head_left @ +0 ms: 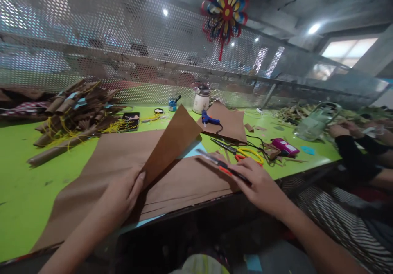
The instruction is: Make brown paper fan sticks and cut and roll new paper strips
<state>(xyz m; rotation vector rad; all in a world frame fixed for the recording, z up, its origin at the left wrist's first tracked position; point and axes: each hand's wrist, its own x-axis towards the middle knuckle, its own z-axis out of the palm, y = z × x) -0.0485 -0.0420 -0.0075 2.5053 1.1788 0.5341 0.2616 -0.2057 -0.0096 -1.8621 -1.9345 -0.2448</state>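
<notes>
Lifting from the head view, you have a raised brown paper flap (173, 145) in your left hand (132, 186), its lower end pinched between thumb and fingers, its point standing up over the middle of the green table (18, 184). Your right hand (256, 180) has its fingers wrapped round a red-and-black cutter (225, 168), and that blade, a bit blurred, points at the flap's right corner, just beside it. Whether the tip touches anything, I cannot tell.

Watch the angle here! The blade faces the same side as your left thumb, so a slip along the paper could well carry it toward those fingers. Underneath lie the stacked brown sheets (190, 180), right up at the table's front edge; lean on them and they might slide and spoil a straight line. A light-blue sheet (189, 149) peeks out beneath the flap, and too deep a stroke could nick it. And look right: yellow-handled scissors (250, 155) lie close beyond your knuckles, with a dark cord (260, 141) behind, so a wide swing of that wrist risks catching either one.
</notes>
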